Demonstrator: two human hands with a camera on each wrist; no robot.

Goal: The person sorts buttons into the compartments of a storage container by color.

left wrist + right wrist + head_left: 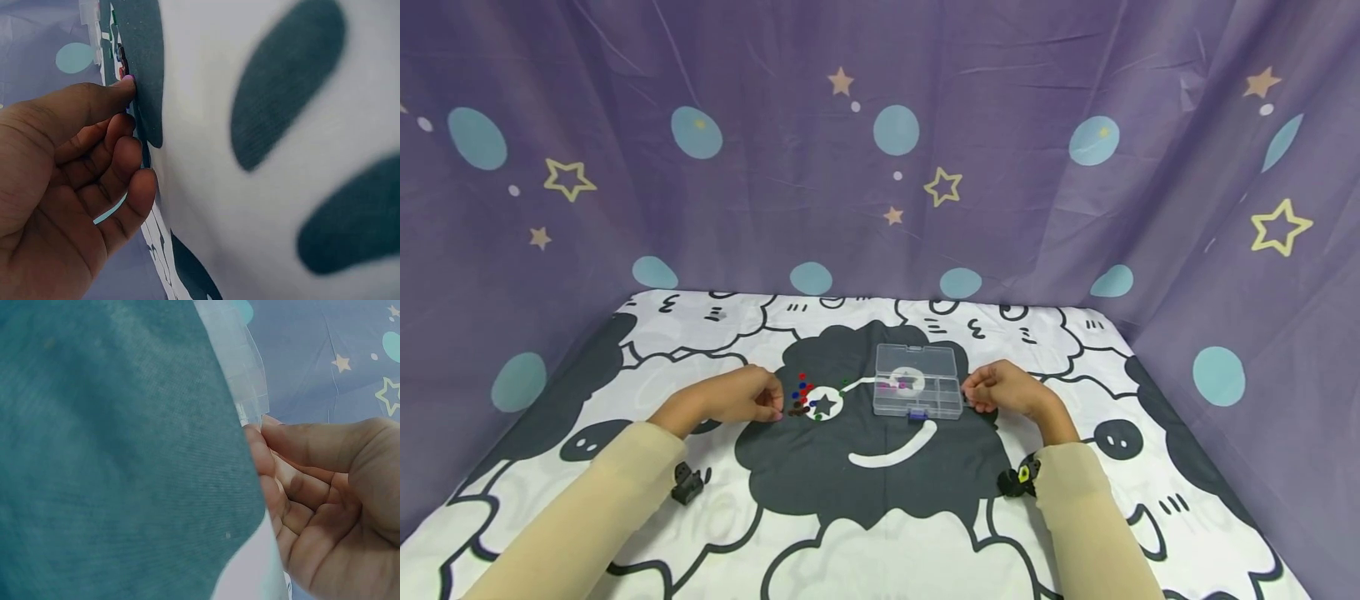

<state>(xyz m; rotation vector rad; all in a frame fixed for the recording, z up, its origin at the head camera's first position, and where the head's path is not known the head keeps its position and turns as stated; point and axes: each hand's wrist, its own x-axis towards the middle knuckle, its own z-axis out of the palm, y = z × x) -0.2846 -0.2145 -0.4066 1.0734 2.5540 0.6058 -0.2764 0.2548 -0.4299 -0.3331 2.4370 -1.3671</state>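
With thumb and forefinger, my left hand point(747, 395) pinches a small pink piece point(130, 77), mostly hidden by the fingertips. Several small red, blue, green and dark brown pieces point(802, 393) lie scattered just right of that hand. A clear plastic compartment box point(942, 408) stands with its lid point(917, 360) tipped back and a blue latch point(917, 414) at its front. Inside its back left part are pink pieces point(887, 385). My right hand point(1006, 387) holds the box's right side; in the right wrist view thumb and fingertips meet at its clear corner point(253, 415).
A black-and-white sheep-patterned cloth point(880, 483) covers the table. Behind it and along both sides hangs a purple curtain point(775, 167) with stars and blue dots. Small black devices sit at the left wrist point(687, 483) and right wrist point(1019, 477).
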